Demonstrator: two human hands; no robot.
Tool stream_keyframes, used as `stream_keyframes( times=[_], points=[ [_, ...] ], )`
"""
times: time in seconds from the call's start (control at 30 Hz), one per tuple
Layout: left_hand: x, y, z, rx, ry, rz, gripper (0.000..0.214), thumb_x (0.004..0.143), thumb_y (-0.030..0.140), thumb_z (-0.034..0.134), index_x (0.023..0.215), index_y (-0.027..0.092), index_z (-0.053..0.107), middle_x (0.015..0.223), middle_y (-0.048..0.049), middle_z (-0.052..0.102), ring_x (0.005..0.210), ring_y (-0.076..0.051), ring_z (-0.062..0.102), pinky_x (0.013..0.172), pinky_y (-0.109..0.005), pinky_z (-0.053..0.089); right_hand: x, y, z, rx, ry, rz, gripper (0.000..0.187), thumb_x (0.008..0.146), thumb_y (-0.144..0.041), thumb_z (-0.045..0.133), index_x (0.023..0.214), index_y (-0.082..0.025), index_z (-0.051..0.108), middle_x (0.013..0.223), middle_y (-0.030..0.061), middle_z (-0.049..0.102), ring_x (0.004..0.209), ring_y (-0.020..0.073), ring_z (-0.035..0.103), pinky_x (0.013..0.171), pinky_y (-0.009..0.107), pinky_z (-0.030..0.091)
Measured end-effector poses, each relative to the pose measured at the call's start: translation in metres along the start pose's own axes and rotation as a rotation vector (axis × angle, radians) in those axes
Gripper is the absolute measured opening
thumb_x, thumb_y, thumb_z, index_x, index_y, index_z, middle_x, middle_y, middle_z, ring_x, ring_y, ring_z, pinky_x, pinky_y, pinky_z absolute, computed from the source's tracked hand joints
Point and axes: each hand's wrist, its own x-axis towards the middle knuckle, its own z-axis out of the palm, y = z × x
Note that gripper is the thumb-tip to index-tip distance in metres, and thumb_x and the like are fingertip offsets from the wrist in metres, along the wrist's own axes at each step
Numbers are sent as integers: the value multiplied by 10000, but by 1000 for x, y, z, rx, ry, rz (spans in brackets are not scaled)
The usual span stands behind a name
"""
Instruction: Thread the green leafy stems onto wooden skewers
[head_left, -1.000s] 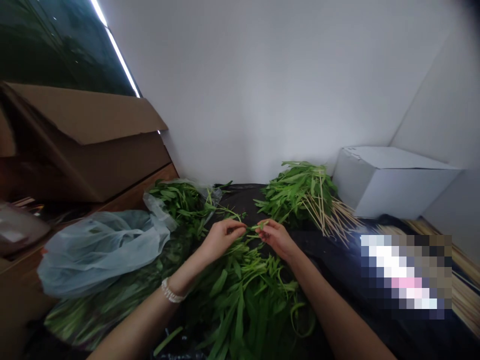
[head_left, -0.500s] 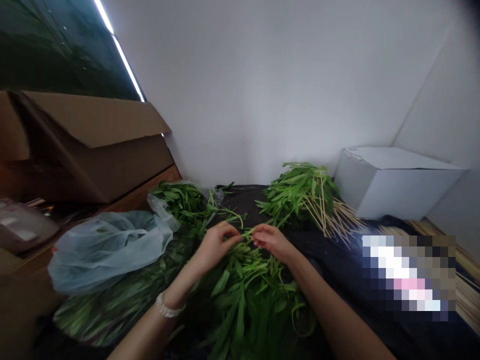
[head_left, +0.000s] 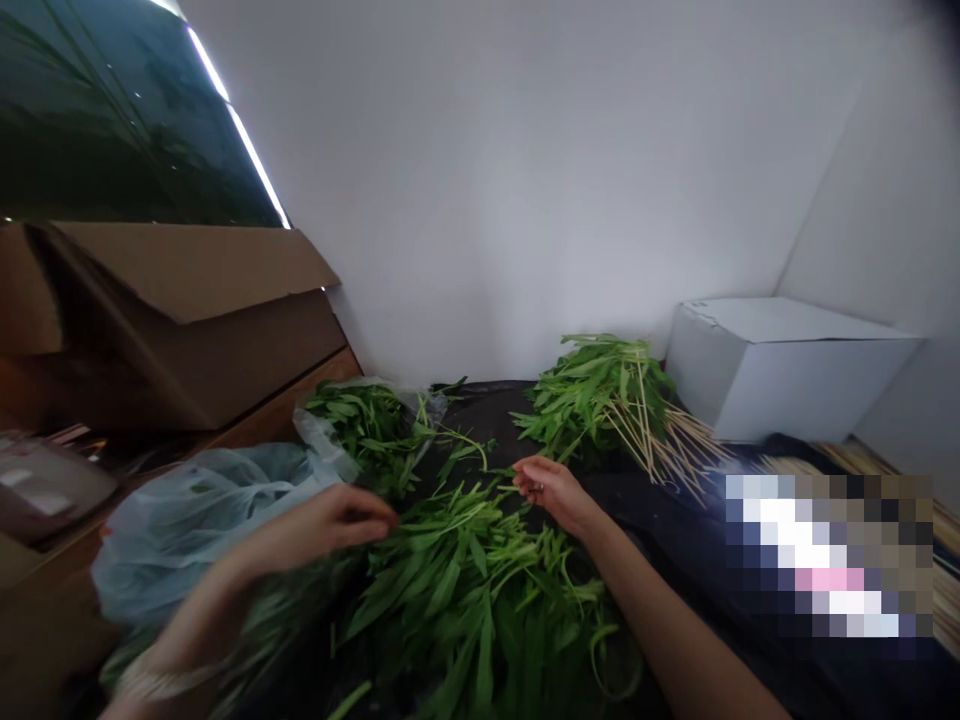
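In the head view a pile of leafy green stems (head_left: 465, 570), like water spinach, lies in front of me. My left hand (head_left: 330, 527), somewhat blurred, hovers at the left edge of the pile, fingers stretched to the right and a gap at the thumb. I see nothing held in it. Above the pile's far end, my right hand (head_left: 553, 495) has its fingers curled in a pinch. A short piece of green stem (head_left: 506, 488) shows at its fingertips; the rest is hidden.
Behind lie a plastic bag of greens (head_left: 367, 425) and a bunch with long pale stems (head_left: 600, 395). A bluish plastic bag (head_left: 202, 530) sits at left, under a cardboard box (head_left: 202, 360). A white box (head_left: 795, 375) stands at right on black sheeting (head_left: 630, 510).
My left hand has pulled away from the right hand, down and to the left. My right hand stays nearly in place. The view has tilted slightly.
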Motion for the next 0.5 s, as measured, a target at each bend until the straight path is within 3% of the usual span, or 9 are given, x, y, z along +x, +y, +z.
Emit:
stream_keyframes(
  times=[0.03, 0.07, 0.13, 0.23, 0.37, 0.5],
  points=[
    [30, 6, 9, 32, -127, 56, 241, 741, 403, 645, 856, 236, 776, 850, -14, 759, 761, -198, 658, 718, -248, 498, 0, 0, -1, -5, 1, -2, 300, 648, -427, 786, 824, -192, 722, 744, 22, 683, 633, 113, 571, 561, 228, 374],
    [61, 8, 17, 75, -122, 93, 275, 777, 389, 598, 900, 213, 770, 865, -33, 757, 781, -203, 658, 736, -251, 494, 1, 0, -1, -8, 2, -3, 302, 649, -432, 785, 824, -193, 721, 744, 23, 684, 631, 115, 572, 559, 230, 374],
    [118, 2, 31, 261, 36, 91, 270, 790, 343, 558, 898, 204, 763, 860, -44, 754, 791, -206, 660, 767, -257, 489, 2, 0, -2, -7, 7, -4, 307, 650, -440, 782, 823, -194, 720, 743, 24, 686, 629, 117, 573, 556, 230, 374],
    [180, -19, 45, 371, 143, 54, 294, 789, 215, 534, 1000, 217, 738, 1038, -83, 729, 993, -243, 625, 919, -315, 430, 3, 0, -1, -10, 13, -4, 312, 647, -444, 783, 824, -195, 718, 748, 26, 692, 634, 116, 577, 560, 226, 379],
    [212, -42, 62, 473, 234, 10, 441, 772, 94, 512, 1170, 214, 658, 1256, -134, 625, 1184, -298, 502, 998, -431, 344, 2, -3, 3, -29, 6, -5, 307, 641, -440, 783, 813, -194, 717, 741, 24, 693, 619, 108, 569, 549, 219, 377],
    [213, -52, 71, 504, 253, -30, 303, 805, 121, 500, 991, 209, 723, 1109, -155, 686, 1151, -330, 511, 967, -489, 330, -1, -7, 7, -42, 19, 3, 306, 631, -445, 785, 792, -195, 716, 731, 20, 689, 615, 112, 572, 543, 220, 377]
  ],
)
